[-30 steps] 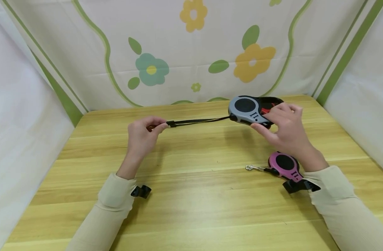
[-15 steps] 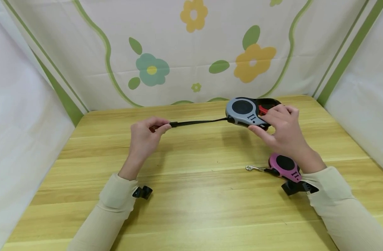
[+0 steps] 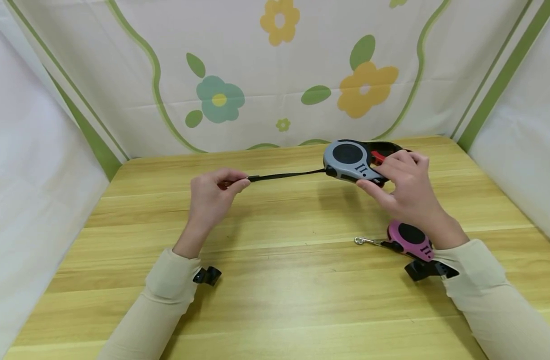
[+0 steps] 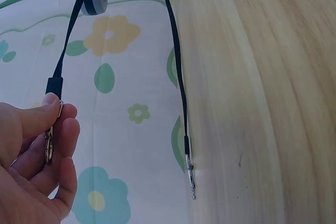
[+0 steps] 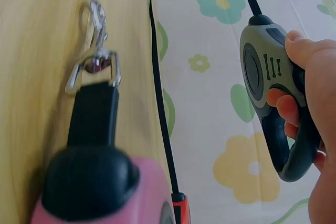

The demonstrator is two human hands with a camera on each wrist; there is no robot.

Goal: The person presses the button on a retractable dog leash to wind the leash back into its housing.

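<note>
R hand [image 3: 407, 187] fingers clamped on grey leash case [image 3: 350, 159]; L hand [image 3: 210, 194] fingers pinch strap clip [image 4: 51, 142].

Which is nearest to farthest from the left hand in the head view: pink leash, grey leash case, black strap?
From the left hand:
1. Black strap: its clip end is pinched in the fingers, and it runs off to the right.
2. Grey leash case: far right, gripped by the right hand.
3. Pink leash: lying on the table, near right, beside the right wrist.
</note>
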